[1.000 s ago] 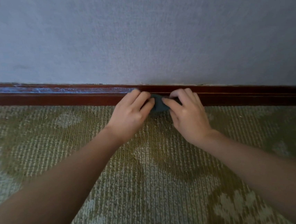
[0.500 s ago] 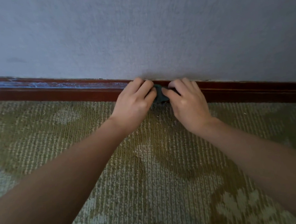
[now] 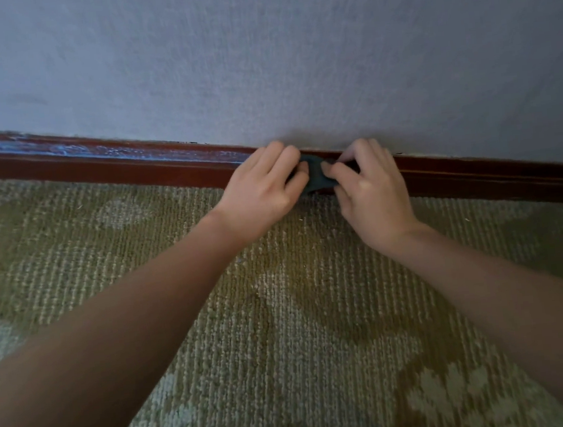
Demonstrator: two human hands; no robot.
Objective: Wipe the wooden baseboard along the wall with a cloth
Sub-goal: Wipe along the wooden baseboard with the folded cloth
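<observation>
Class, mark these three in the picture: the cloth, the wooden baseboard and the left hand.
cloth [image 3: 316,177]: head view, on its exposed dark fold.
wooden baseboard [image 3: 138,172]: head view, on its front face, left of the hand.
left hand [image 3: 259,189]: head view, on the back of the hand.

Ahead of you, a pale blue-grey textured wall [image 3: 257,43] fills the upper half. Below it, a looped olive-green carpet [image 3: 283,316] with paler leaf-like patterns spreads toward you.
</observation>
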